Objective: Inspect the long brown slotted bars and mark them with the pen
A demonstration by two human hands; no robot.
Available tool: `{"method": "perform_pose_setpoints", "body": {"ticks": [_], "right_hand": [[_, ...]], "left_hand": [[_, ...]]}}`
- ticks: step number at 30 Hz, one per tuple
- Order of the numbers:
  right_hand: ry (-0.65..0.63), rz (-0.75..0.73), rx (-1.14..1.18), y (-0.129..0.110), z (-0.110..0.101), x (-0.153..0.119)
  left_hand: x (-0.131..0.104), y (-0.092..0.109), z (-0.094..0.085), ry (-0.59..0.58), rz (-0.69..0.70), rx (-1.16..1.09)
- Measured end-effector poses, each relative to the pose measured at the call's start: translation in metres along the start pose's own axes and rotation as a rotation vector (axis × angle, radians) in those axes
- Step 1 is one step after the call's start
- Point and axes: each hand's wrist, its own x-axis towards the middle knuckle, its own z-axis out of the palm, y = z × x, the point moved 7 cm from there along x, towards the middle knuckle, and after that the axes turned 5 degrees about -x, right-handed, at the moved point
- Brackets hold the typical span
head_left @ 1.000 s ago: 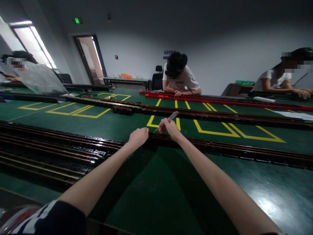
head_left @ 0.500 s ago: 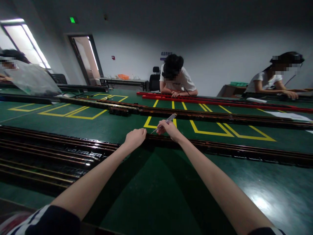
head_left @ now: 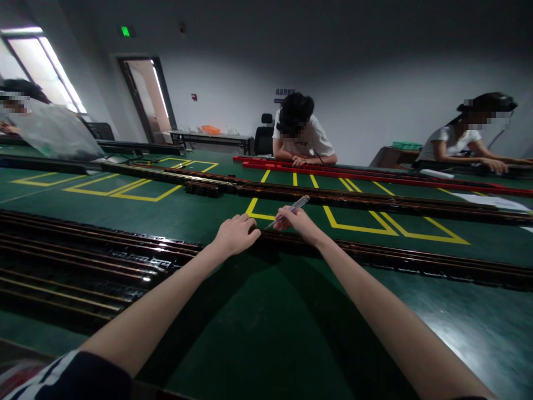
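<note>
My right hand (head_left: 296, 221) is closed round a slim, clear-handled screwdriver (head_left: 298, 204), tilted with its thin tip down at a long dark rail (head_left: 400, 256). Just left of the tip, my left hand (head_left: 236, 234) rests on the same rail, thumb toward the tip and fingers curled over the rail's far side. Its fingers are wrapped round the rail, as far as they show. The rail has copper-coloured strips and lies across the green table (head_left: 250, 333).
A bundle of similar dark rails (head_left: 75, 266) lies at the left. Beyond the hands run another long rail (head_left: 358, 199) and red rails (head_left: 375, 176). Yellow tape outlines mark the table. Three people sit around it; a plastic bag (head_left: 58, 130) stands at the far left.
Both hands have shifted slightly right along the rail. The left thumb now points out toward the tool tip, apart from the fingers. The screwdriver has moved right with my right hand.
</note>
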Motion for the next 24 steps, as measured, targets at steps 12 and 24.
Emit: {"method": "perform_pose_setpoints", "body": {"ticks": [12, 24], "right_hand": [[-0.015, -0.037, -0.022, -0.007, -0.012, -0.018], [0.098, -0.014, 0.053, 0.007, -0.021, -0.014]], "left_hand": [[-0.003, 0.007, 0.008, -0.050, 0.144, 0.073], [-0.001, 0.006, 0.013, -0.080, 0.151, 0.039]]}}
